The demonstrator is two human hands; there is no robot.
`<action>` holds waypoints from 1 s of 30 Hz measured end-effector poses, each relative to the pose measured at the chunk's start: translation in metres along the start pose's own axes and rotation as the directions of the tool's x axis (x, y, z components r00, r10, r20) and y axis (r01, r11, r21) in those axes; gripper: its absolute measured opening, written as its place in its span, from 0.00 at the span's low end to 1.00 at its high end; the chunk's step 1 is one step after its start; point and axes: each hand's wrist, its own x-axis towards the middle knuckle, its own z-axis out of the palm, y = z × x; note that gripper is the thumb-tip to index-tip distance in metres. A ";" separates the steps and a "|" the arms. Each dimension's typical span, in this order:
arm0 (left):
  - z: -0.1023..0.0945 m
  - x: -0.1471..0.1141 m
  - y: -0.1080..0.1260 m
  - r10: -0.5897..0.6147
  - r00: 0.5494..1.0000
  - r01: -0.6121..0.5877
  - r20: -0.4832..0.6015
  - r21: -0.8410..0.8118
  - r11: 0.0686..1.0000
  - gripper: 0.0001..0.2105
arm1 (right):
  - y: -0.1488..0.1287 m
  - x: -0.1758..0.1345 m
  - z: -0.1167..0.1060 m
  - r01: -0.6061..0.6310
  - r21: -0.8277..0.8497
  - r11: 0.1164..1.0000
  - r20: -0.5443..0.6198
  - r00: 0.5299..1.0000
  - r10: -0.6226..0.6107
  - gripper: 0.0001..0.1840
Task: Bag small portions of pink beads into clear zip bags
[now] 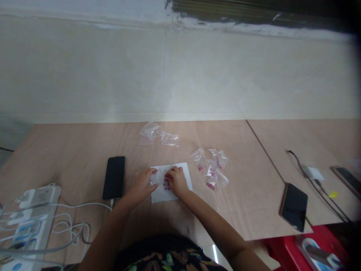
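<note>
Left hand (143,184) half-curled round clear bag (156,177); right hand (178,182) bunched at beads (166,186), grip unclear

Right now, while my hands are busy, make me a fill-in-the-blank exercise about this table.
1. The left hand holds a clear plastic ____.
2. The right hand is at small pink beads on a ____ sheet.
3. A phone with a white cable plugged in lies to the sheet's ____.

Missing words: bag; white; left.

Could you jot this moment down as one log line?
Left hand: holds clear bag | Right hand: at pink beads on white sheet | Nearby: bags with beads, black phone
</note>
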 end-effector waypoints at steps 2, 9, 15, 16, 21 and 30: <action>0.000 0.000 0.000 -0.004 1.000 0.004 0.001 -0.002 1.000 0.18 | -0.001 0.000 0.000 0.014 -0.030 0.999 0.004 1.000 -0.014 0.06; -0.001 0.000 0.001 -0.002 1.000 0.002 0.001 0.021 1.000 0.18 | -0.002 0.002 0.000 0.053 -0.062 0.997 0.017 0.998 -0.052 0.04; 0.001 0.000 0.000 0.034 0.999 -0.034 0.005 0.025 0.999 0.17 | -0.015 -0.001 -0.019 -0.042 0.185 0.982 -0.195 0.978 0.079 0.03; 0.002 0.001 0.000 0.033 0.999 -0.033 0.009 0.026 0.999 0.18 | -0.020 -0.003 -0.023 -0.033 0.236 0.971 -0.223 0.971 0.087 0.03; 0.003 0.003 0.003 0.027 1.000 -0.027 0.013 0.006 1.000 0.18 | -0.042 -0.010 -0.034 0.085 0.323 0.943 -0.207 0.978 -0.018 0.07; -0.006 0.000 0.007 0.005 1.000 -0.005 0.009 0.024 1.000 0.18 | -0.012 -0.040 -0.013 -0.007 0.148 0.989 -0.097 0.995 0.021 0.07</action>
